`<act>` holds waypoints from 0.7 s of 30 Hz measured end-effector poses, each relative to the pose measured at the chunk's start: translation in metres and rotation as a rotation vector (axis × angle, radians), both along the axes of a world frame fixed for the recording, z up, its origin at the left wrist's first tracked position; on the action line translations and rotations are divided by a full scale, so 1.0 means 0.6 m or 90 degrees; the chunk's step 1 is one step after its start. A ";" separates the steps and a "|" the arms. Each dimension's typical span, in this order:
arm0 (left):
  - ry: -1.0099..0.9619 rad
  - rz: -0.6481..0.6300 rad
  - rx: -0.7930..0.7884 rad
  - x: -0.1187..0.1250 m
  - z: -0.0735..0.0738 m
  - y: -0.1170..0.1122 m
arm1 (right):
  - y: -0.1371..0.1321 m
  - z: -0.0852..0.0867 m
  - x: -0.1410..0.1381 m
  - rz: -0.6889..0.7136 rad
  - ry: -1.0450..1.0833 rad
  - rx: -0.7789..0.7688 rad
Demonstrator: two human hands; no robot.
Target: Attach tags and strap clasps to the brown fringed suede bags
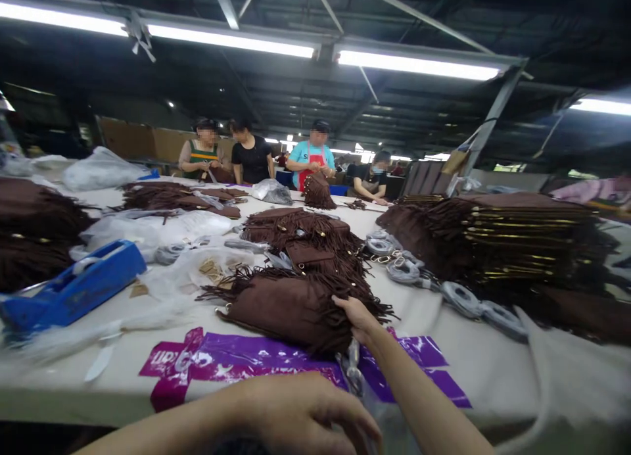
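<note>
My right hand (355, 317) reaches forward and rests on the near edge of a brown fringed bag (290, 307) that lies on the white table (493, 363); its fingers curl onto the fringe. My left hand (305, 412) is at the table's front edge, fingers curled down over a clear plastic bag (355, 376) with a purple print (246, 359). More brown fringed bags (305, 235) are piled behind the near one.
A tall stack of brown bags with gold trim (517, 235) fills the right side. A blue tape dispenser (69, 287) sits at left, with clear plastic bags (162, 228) and wrapped metal chains (461, 297) around. Several people (310, 156) work at the far end.
</note>
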State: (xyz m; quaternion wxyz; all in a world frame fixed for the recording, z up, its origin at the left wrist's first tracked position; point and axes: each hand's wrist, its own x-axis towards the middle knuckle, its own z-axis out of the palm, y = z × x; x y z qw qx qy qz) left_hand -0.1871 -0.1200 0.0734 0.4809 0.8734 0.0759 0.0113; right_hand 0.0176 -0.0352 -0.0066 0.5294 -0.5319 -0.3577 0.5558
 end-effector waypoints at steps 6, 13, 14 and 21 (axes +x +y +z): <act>0.101 0.400 0.436 0.010 -0.068 0.074 | -0.042 0.016 0.011 -0.122 -0.296 0.089; 0.078 0.338 0.474 0.029 -0.123 0.110 | -0.144 0.037 -0.004 0.274 -0.953 0.354; 0.059 0.336 0.443 0.028 -0.123 0.115 | -0.142 0.039 -0.006 0.294 -1.001 0.329; -0.027 0.354 0.291 0.005 -0.125 0.132 | -0.110 0.059 0.105 0.018 -1.116 0.179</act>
